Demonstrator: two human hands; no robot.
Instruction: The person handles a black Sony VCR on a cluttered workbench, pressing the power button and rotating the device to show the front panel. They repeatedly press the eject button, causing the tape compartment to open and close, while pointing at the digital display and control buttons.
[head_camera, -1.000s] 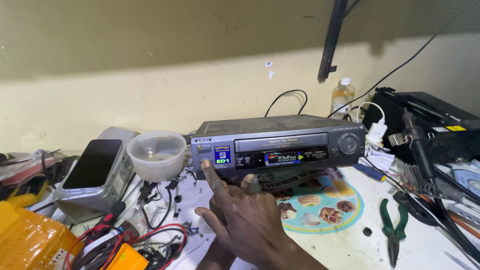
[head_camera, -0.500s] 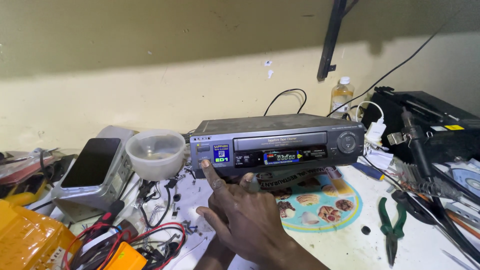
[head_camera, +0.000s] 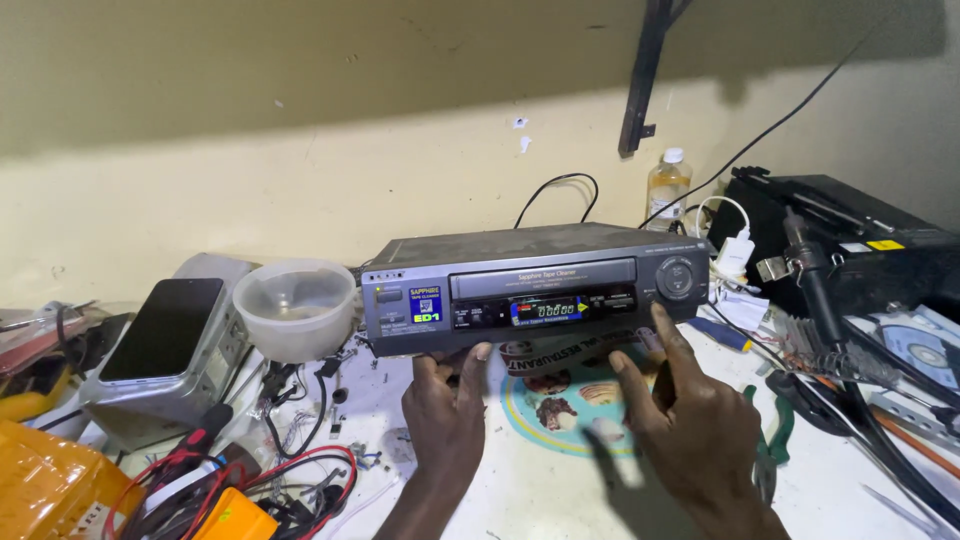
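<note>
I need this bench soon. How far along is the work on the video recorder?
Done, seemingly: the video recorder has its cover on and its front display is lit. In hand: the left hand touches its lower front edge, the right hand its lower right corner, both open. Left, probably: green pliers and loose wires lie on the table.

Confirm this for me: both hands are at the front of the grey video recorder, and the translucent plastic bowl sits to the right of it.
Not quite. In the head view both the left hand and the right hand are at the front of the grey video recorder, but the translucent plastic bowl sits to its left, not its right, beside a grey box with a dark phone on top.
</note>
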